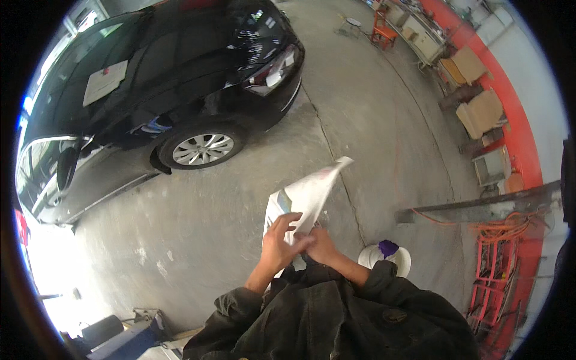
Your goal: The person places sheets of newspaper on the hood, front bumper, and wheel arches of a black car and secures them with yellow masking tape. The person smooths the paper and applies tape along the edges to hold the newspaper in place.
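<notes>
Close in front of my body I hold a thin white sheet [311,191] with some coloured patches. It is creased and stands up from my hands, its far corner pointing forward and right. My left hand [278,243] is bent round the sheet's near left part, fingers curled against it. Beside it, my right hand [321,246] is closed at the sheet's lower edge, and the two hands meet. The fingertips of the right hand are partly hidden. Whether the sheet is paper or plastic I cannot tell.
A black car [198,90] stands ahead left, with a flat white sheet [105,84] on it. To my right are a white bucket [405,261] with a purple cloth [388,248], a metal beam [480,210] and a red rack [493,264]. Cardboard boxes [480,114] line the right wall.
</notes>
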{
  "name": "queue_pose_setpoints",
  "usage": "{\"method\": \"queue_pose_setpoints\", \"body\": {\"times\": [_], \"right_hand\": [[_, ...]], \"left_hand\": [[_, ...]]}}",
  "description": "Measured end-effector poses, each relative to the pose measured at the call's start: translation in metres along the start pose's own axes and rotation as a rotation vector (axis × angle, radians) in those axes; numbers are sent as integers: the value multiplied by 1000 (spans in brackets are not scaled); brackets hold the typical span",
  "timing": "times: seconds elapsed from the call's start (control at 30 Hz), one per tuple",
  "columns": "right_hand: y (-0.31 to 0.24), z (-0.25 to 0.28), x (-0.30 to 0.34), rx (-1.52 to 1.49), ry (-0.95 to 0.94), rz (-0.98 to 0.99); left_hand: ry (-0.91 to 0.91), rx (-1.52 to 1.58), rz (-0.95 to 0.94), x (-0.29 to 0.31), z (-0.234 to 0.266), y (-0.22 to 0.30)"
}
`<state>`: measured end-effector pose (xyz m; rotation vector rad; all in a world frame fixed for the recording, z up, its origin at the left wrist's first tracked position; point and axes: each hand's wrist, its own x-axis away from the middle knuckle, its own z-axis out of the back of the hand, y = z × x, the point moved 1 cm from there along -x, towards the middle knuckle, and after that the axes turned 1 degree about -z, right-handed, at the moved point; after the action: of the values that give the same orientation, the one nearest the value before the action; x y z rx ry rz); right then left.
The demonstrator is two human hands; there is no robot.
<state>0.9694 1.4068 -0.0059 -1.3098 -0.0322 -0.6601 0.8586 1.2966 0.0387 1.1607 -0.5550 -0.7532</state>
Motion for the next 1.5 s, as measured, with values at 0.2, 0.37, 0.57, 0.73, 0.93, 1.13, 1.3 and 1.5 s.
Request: {"method": "queue_pose_setpoints", "body": {"times": [0.2,0.37,0.57,0.73,0.93,1.13,1.3,1.5], "right_hand": [[10,64,6,-670,179,-92],[49,139,30,-949,181,-329],[175,200,-40,-1254,423,-174],[330,260,-108,-1089,657,-310],[453,308,-149,-783,740,-470],[468,314,-144,-618,684,-574],[443,305,-137,-496,556,-575],[381,297,-147,45,496,-88]], "left_hand": [[-519,295,150,24,10,-71],[-381,116,393,-83,-9,-191],[-997,471,876,-184,-175,-306],[-1183,768,984,-193,-324,-391],[-1100,419,693,-190,-431,-447],[-724,328,710,-236,-405,-392],[-544,408,360,-278,-372,-299],[-490,136,402,-250,-338,-198]]}}
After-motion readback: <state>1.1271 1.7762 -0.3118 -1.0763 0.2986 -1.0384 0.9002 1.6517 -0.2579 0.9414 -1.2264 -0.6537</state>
